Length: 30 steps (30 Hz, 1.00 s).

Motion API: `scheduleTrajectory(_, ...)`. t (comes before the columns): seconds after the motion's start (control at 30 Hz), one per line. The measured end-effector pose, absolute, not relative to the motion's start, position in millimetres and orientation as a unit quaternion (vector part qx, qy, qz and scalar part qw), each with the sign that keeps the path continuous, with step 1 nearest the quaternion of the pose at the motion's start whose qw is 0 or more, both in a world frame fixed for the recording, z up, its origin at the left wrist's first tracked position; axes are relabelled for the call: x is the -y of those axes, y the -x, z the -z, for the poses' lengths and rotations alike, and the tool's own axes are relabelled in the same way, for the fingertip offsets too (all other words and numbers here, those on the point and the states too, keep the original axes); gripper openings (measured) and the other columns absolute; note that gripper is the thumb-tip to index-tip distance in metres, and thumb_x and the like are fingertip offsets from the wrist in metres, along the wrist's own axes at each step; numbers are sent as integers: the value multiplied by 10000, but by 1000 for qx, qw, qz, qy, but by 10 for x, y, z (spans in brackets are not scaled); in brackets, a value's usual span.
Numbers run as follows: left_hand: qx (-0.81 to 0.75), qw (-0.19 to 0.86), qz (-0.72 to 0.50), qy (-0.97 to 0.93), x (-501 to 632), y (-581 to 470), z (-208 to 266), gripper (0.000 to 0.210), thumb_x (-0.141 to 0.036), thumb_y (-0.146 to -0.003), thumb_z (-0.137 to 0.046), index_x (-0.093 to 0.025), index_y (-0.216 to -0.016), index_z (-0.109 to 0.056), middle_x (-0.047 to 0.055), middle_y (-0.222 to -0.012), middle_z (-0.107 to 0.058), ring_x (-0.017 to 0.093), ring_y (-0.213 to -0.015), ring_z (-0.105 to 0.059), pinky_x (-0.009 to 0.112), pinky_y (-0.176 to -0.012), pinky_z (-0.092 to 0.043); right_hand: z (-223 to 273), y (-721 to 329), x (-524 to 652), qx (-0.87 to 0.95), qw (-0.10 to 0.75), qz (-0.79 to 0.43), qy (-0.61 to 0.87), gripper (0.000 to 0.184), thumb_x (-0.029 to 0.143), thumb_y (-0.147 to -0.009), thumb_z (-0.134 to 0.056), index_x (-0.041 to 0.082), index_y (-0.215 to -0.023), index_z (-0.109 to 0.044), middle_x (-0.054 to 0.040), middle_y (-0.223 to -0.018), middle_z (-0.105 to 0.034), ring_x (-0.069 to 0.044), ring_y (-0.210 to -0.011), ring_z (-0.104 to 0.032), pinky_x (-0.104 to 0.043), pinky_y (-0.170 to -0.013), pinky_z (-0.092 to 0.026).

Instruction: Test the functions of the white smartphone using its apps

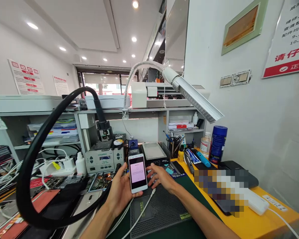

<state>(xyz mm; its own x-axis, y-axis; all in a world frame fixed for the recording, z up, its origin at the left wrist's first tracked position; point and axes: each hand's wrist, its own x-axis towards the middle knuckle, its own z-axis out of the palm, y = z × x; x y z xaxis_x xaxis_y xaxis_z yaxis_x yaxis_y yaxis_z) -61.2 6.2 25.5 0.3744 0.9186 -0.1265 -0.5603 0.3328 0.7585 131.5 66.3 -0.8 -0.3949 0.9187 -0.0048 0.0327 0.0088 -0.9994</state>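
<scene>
A white smartphone [138, 173] with a lit, pale pink screen rests in my left hand [122, 186], whose fingers wrap around its left side and lower edge. The text on the screen is too small to read. Beside the phone's right edge, my right hand [160, 177] has its fingers loosely bent and apart, with nothing visible in them. Just below those fingers lies the plug end of a white cable [144, 210], over the dark perforated mat [164, 212]. Whether the right fingertips touch the phone is hard to see.
A black hose [25, 166] loops across the left, over phones and boards. Behind stand a grey rework station [102, 161] and a flat-topped device [154, 151]. To the right are a blue can [218, 144], a tool cup [175, 146] and a white power strip [256, 200]. A lamp [199, 99] hangs above.
</scene>
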Motion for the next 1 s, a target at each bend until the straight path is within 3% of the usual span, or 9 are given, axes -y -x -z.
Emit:
scheduleTrajectory(0.1,-291,761,-488,-314,-38,600,-262,628,-632,-863,-503,-116,-1203,-615,129,-937,-692,240,-721,-654,334,-601,-515,-18,-1347,-650,617,370,-557,414,625,663,-900,-359,134,-1109,-617,-56,-863,-573,-144,-569,-654,-240,-458,-521)
scheduleTrajectory(0.27,-300,755,-484,-324,-46,581,-250,663,-683,-842,-487,-126,-1174,-630,120,-914,-680,251,-743,-652,338,-612,-515,-64,-1412,-672,625,299,-552,463,706,716,-878,-298,130,-1170,-564,-66,-819,-592,-166,-427,-616,-256,-274,-437)
scheduleTrajectory(0.47,-286,761,-477,-335,-66,582,-203,694,-721,-824,-468,-138,-1166,-627,137,-975,-684,282,-813,-665,379,-657,-533,-26,-1364,-686,608,331,-546,471,605,648,-904,-351,114,-1050,-598,-57,-754,-593,-175,-532,-647,-280,-373,-531)
scheduleTrajectory(0.63,-270,764,-485,-330,-74,607,-187,664,-704,-827,-482,-147,-1157,-627,122,-934,-686,258,-780,-666,359,-632,-535,-29,-1393,-672,612,290,-544,496,571,655,-904,-308,153,-961,-574,4,-587,-536,-152,-403,-575,-294,-338,-514)
scheduleTrajectory(0.8,-269,760,-487,-336,-94,613,-180,668,-698,-836,-473,-132,-1156,-630,132,-944,-690,263,-778,-669,362,-627,-538,-38,-1431,-629,632,231,-548,497,523,652,-860,-403,160,-821,-578,-23,-581,-553,-175,-407,-594,-288,-317,-489)
scheduleTrajectory(0.9,-261,764,-484,-338,-94,605,-171,663,-684,-845,-475,-135,-1185,-622,143,-981,-694,276,-802,-678,366,-632,-538,-28,-1448,-638,631,186,-564,499,469,612,-851,-432,164,-831,-573,-31,-575,-573,-189,-382,-601,-282,-308,-464)
scheduleTrajectory(1.0,-261,770,-476,-335,-87,597,-168,678,-688,-841,-480,-139,-1218,-610,155,-1016,-692,295,-835,-681,379,-639,-540,-42,-1440,-654,621,220,-557,506,321,459,-834,-488,166,-935,-572,-26,-613,-594,-186,-377,-598,-246,-300,-421)
